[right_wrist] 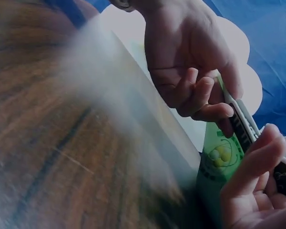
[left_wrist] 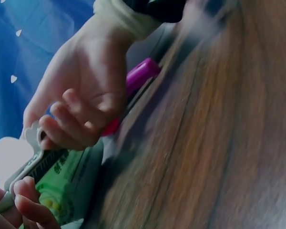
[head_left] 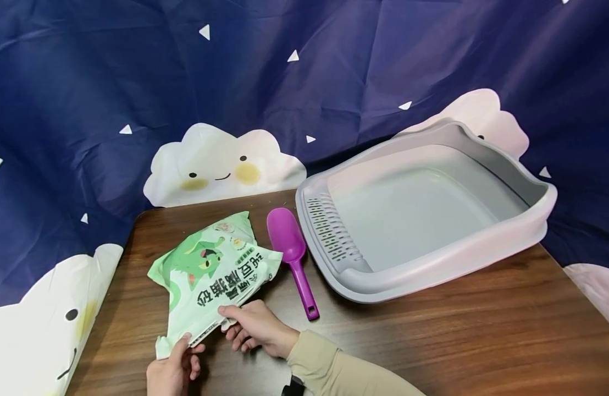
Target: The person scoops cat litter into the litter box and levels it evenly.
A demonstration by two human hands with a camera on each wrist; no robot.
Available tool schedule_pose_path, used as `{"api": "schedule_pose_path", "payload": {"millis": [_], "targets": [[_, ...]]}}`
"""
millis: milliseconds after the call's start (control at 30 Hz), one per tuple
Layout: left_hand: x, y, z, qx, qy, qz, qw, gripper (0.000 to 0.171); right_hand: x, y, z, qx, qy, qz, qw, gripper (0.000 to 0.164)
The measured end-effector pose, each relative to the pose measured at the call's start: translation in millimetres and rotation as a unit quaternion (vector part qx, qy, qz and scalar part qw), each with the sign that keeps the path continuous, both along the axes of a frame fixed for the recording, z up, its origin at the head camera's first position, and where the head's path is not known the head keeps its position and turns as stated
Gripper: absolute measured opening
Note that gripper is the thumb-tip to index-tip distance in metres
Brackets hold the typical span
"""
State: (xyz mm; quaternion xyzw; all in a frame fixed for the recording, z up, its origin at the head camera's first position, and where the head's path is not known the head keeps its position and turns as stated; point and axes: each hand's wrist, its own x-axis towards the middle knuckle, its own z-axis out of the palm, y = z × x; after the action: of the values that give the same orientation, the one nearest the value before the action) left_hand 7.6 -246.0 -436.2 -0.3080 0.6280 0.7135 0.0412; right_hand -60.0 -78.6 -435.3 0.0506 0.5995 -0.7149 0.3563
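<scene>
The bag [head_left: 210,264] lies at the lower left of the head view, printed face up on the bench [head_left: 433,335], its near edge lifted toward the person. Along that edge runs a pale strip with dark markings [right_wrist: 242,126]; it looks like a sealing clip, though the frames do not settle it. The left hand [head_left: 173,371] pinches the edge at its left end, thumb on top and fingers curled beneath. The right hand [head_left: 257,327] is clamped on the same edge farther right, thumb above, fingers bent under.

The step in hand seems to be working the strip at the bag's edge, and doing it well calls for an even pinch from both sides. The thumbs should press straight down against the fingers below, since a sideways pull could crease the soft film or let the strip slip out of line. One hand had best steady the edge while the other works, with the bag's weight left on the bench.

The purple scoop [head_left: 287,236] lies close by the bag's right corner, near the middle of the frame, and the grey tray [head_left: 369,289] fills the right; a wide elbow swing could nudge either.
</scene>
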Motion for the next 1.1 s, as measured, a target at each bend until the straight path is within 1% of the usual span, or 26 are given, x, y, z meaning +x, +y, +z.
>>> {"api": "schedule_pose_path", "payload": {"millis": [100,233,367,533,700,833,900,1100], "targets": [[0.2,7.6,1.1,0.005,0.014,0.020,0.9997,0.040,-1.5,2.2,-0.6,0.003,0.011,-0.001,1.000,0.033],[-0.8,13.0,1.2,0.012,0.040,0.028,0.9988,0.042,-3.5,2.8,-3.4,0.001,0.033,-0.008,0.999,0.029],[-6.0,17.2,1.7,0.015,0.050,0.036,0.9980,0.044,-10.4,4.3,-6.4,-0.008,0.045,-0.013,0.999,0.026],[-14.5,20.9,2.9,0.034,0.063,0.045,0.9964,0.039,-20.3,6.9,-9.8,-0.016,0.055,-0.017,0.998,0.025],[-25.0,23.2,4.3,0.031,0.062,0.042,0.9968,0.033,-28.7,8.9,-11.8,-0.025,0.055,-0.036,0.998,0.022],[-32.1,23.1,4.1,0.028,0.059,0.034,0.9973,0.034,-34.3,9.5,-12.6,-0.026,0.052,-0.053,0.997,0.022],[-35.2,22.4,3.9,0.028,0.058,0.033,0.9974,0.037,-36.9,9.8,-12.9,-0.026,0.051,-0.053,0.997,0.023],[-41.6,18.7,2.4,0.079,0.060,0.023,0.9948,0.030,-41.3,9.8,-12.5,-0.011,0.054,-0.057,0.997,0.027]]}}
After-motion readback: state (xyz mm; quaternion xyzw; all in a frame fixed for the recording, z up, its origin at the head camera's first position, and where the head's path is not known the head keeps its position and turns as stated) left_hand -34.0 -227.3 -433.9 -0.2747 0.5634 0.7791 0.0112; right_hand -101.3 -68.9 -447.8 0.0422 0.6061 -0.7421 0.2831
